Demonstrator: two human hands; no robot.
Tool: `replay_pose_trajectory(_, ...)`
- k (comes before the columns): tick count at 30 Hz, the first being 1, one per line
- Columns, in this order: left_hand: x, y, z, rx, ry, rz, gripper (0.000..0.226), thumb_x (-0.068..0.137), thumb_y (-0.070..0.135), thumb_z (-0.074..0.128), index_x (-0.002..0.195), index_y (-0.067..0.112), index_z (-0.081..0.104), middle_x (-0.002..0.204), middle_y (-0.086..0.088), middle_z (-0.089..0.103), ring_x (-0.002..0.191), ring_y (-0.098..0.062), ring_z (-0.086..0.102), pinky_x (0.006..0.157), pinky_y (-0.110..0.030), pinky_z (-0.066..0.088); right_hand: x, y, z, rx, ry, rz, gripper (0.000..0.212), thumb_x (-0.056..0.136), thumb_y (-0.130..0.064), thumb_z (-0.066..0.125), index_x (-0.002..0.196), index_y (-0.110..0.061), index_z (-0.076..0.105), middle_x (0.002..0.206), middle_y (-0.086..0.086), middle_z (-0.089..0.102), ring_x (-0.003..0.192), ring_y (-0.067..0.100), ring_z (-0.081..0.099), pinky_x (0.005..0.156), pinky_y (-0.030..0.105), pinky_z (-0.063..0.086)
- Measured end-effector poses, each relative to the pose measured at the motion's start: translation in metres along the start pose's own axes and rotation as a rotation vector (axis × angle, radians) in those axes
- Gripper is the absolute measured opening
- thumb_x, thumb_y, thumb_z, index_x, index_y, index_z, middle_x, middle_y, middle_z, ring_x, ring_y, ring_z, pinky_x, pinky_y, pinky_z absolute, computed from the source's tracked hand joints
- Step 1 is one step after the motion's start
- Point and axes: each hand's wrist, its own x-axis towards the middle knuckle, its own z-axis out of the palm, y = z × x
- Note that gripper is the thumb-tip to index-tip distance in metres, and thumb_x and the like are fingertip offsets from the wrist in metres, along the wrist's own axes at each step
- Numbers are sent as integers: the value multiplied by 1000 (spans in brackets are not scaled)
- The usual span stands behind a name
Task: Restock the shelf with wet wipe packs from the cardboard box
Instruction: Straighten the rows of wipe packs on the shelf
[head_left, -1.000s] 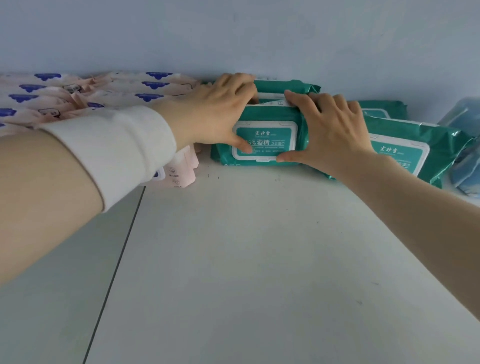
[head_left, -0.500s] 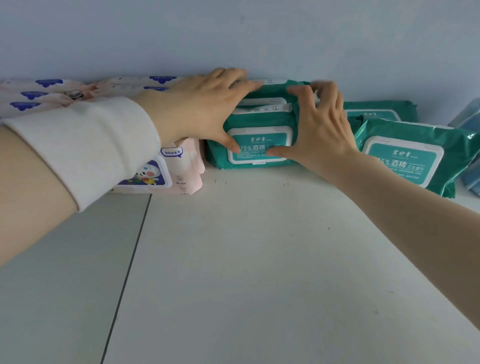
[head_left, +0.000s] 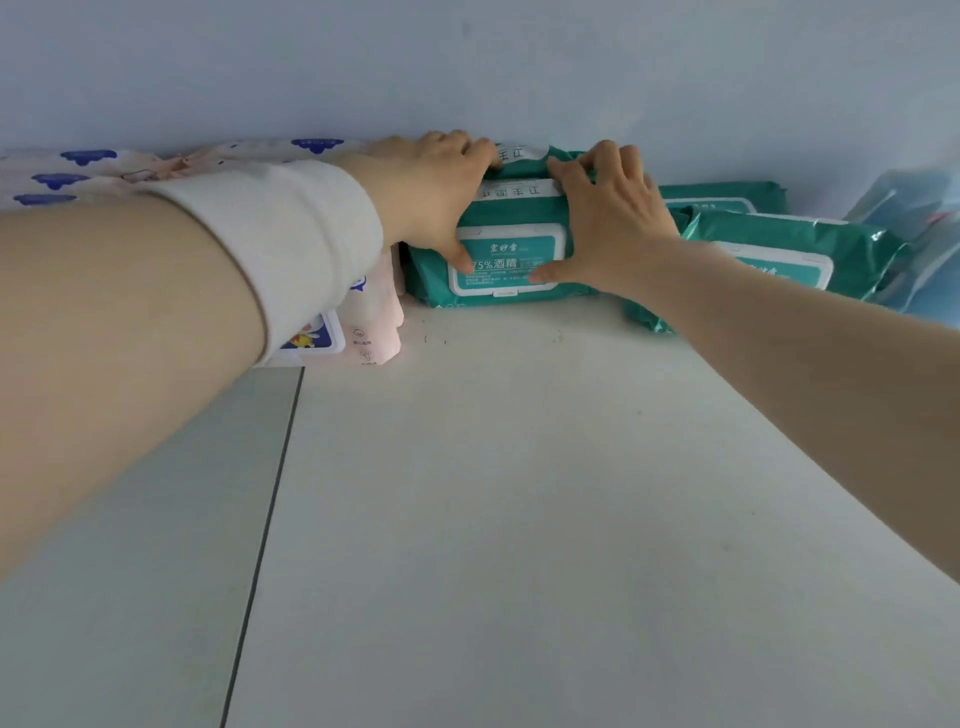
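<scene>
The left hand and right hand now grip the teal wipe pack higher up, pushing it deeper on the shelf just right of the pink packs, so it looks nearly placed.

Wears wide plain white fabric cuff at wrist of left hand; right hand, right forearm bare.

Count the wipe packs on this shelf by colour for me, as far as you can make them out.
Green packs: 4 at least; the stack under the left hand and right hand may hide more.
Pink packs: 3 at least; the sleeve covers part.
Blue packs: 1 at least, cut off at the right edge.
Total: 8 at least.
</scene>
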Motion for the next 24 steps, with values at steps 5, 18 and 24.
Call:
replay_pose_trajectory(5,3,30,-31,61,-45,12,100,61,71,63,135,9,35,135,-13,43,120,-35,46,93,-47,41,-24,43,-54,-43,-49,23,95,69,-50,72,145,-19,25,143,14,34,133,33,27,106,46,29)
replay_pose_trajectory(18,51,151,-50,-182,-83,102,95,66,70,61,137,13,34,135,-9,48,116,-29,50,94,-40,43,-69,155,-51,-167,-290,110,91,65,-50,76,138,-13,35,127,16,50,117,35,48,95,41,41)
replay_pose_trajectory(24,66,153,-46,-399,-123,-48,122,45,89,34,144,19,25,151,-3,31,135,-24,35,113,-41,26,-62,175,-28,-83,-164,-9,81,66,-44,78,131,-14,39,117,14,53,111,34,50,87,39,41)
